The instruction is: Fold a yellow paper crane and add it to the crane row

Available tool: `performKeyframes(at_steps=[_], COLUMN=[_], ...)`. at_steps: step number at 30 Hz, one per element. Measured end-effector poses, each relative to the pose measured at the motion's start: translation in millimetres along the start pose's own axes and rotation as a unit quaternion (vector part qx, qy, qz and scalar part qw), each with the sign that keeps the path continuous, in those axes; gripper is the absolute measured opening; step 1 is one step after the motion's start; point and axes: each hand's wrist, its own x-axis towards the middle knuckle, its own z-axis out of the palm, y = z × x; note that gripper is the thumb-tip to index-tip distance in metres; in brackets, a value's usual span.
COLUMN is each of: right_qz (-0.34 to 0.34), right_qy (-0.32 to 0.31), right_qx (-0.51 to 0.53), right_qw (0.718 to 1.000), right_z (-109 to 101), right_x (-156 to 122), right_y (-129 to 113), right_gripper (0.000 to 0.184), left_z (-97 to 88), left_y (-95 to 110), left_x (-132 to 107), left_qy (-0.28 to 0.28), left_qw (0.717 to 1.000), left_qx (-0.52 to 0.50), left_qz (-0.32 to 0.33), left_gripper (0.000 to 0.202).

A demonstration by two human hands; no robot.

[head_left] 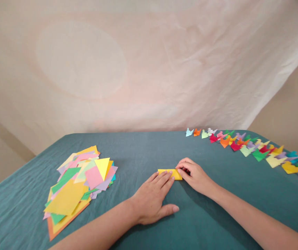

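A folded piece of yellow paper (177, 174) lies flat on the teal cloth in front of me, shaped as a narrow strip. My left hand (155, 196) rests palm down with its fingers stretched over the left part of the paper, the thumb spread out on the cloth. At the paper's right end, my right hand (194, 175) pinches the edge between thumb and fingers, the other fingers curled. The left fingers hide part of the strip.
To the left is a loose pile of coloured paper sheets (68, 198). Several folded paper birds (246, 150) stand in rows along the right side of the teal-covered table (138, 149). A pale cloth (149, 69) hangs behind the table.
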Motion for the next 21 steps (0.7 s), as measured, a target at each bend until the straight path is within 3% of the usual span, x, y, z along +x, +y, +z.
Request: performKeyframes(at_steps=[21], right_qz=[0.011], right_qy=[-0.008], right_qx=[-0.003], right_qw=[1.000], right_z=[-3.4], right_x=[5.5], right_y=[3.4], right_gripper=[0.020], left_z=[1.5], left_y=[-0.8], left_x=[0.4], left_qy=[0.008], left_qw=[1.000], left_qx=[0.007], left_qz=[0.003], left_gripper=[0.070])
